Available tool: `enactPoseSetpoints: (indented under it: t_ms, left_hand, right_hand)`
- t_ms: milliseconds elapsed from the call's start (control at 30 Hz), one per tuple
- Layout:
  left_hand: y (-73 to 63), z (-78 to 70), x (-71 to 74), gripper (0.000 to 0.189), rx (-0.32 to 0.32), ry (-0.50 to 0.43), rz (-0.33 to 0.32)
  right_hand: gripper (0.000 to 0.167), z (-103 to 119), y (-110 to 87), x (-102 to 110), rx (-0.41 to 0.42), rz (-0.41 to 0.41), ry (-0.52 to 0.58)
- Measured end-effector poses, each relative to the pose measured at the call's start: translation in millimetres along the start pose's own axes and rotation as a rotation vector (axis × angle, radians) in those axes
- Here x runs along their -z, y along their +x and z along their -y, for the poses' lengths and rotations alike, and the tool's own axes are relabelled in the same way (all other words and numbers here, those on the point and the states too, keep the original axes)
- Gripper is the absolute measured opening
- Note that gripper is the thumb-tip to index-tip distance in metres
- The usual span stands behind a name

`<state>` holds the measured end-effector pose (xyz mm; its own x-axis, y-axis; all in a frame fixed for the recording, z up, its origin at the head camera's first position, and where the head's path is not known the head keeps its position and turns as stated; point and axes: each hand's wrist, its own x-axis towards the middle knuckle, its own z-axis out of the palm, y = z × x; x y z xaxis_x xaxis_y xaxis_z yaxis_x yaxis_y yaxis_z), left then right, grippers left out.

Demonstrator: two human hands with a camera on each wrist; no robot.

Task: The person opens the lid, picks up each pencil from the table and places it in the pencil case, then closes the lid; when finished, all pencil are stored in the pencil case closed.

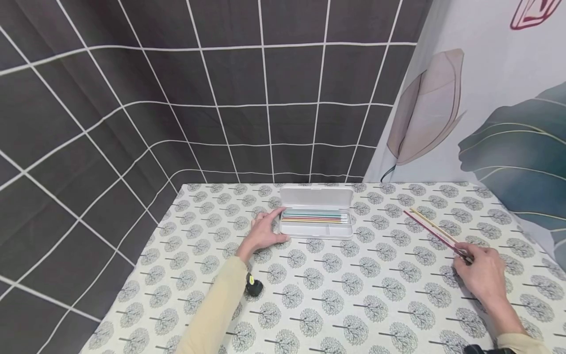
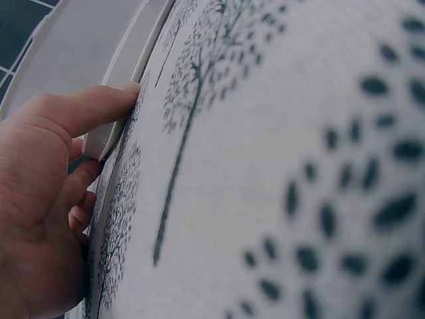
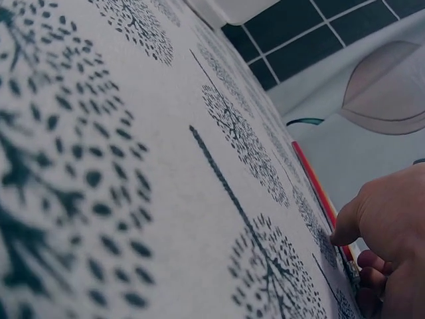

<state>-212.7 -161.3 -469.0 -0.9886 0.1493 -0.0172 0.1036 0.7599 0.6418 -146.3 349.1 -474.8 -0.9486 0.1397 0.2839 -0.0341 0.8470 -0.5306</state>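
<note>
An open white pencil case (image 1: 305, 230) lies near the far side of the table, its lid (image 1: 316, 197) raised at the back. Several pencils (image 1: 315, 217), teal, red and yellow among them, lie lengthwise inside. My left hand (image 1: 264, 231) grips the case's left end, thumb at the front corner and index finger near the back; the left wrist view shows the thumb (image 2: 99, 109) against the case's edge. Over on the right, my right hand (image 1: 483, 270) pinches the near ends of a red pencil (image 1: 426, 228) and a yellow pencil (image 1: 435, 227), which lie low along the cloth.
A white tablecloth (image 1: 327, 300) with grey tree prints covers the table. Behind and to the left hangs a dark curtain (image 1: 234, 123) with white grid lines. A pale curtain (image 1: 482, 29) with leaf prints hangs at the right.
</note>
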Motion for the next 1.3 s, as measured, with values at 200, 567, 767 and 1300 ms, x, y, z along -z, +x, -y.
enactPoseSetpoints:
  t_ms: [200, 567, 767, 1300]
  left_hand:
    - [0.0, -0.4, 0.4, 0.095, 0.002, 0.002, 0.002]
    - [-0.9, -0.7, 0.1, 0.095, 0.013, -0.010, 0.009]
    - [-0.4, -0.4, 0.5, 0.095, 0.005, -0.006, 0.007]
    - [0.6, -0.2, 0.3, 0.095, 0.008, -0.014, 0.003]
  right_hand:
    - [0.034, -1, 2.9, -1, 0.001, 0.006, -0.016]
    - [0.034, 0, 9.6, -4, -0.009, 0.032, -0.057]
    - [0.034, 2, 12.0, -2, -0.026, 0.067, -0.077]
    - [0.034, 1, 13.5, -2, -0.020, 0.079, -0.090]
